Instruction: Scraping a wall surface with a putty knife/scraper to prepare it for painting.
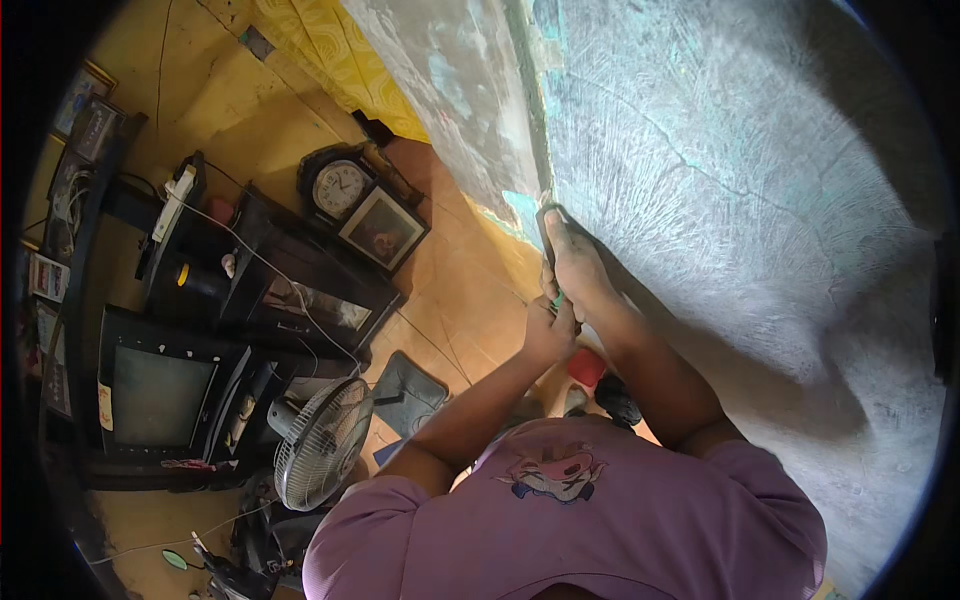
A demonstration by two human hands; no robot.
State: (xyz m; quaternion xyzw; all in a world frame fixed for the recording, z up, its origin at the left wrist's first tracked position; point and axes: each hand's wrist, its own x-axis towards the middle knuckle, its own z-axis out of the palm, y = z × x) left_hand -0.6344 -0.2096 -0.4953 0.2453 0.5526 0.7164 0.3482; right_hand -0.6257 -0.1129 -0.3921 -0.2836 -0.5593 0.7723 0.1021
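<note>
My right hand [579, 262] grips a narrow dark hand tool [547, 222], with the thumb laid along it towards its tip. Just below, my left hand [549, 330] is closed around the lower end, where a bit of green [557, 301] shows between the hands. The tool's tip meets the edge where two faces of the wall join. Right of that edge is a scratched grey wall face [720, 165] with turquoise paint traces and a crack; left of it is a patchy grey face [465, 82]. My fingers hide most of the tool, so its exact kind cannot be told.
At left, a dark cabinet [315, 262] bears a wall clock [340, 187] and a framed picture [384, 229]. A television [161, 397] and a standing fan [324, 444] are nearer. A cable crosses there. A yellow curtain [345, 60] hangs ahead; a red object [586, 367] is by my feet.
</note>
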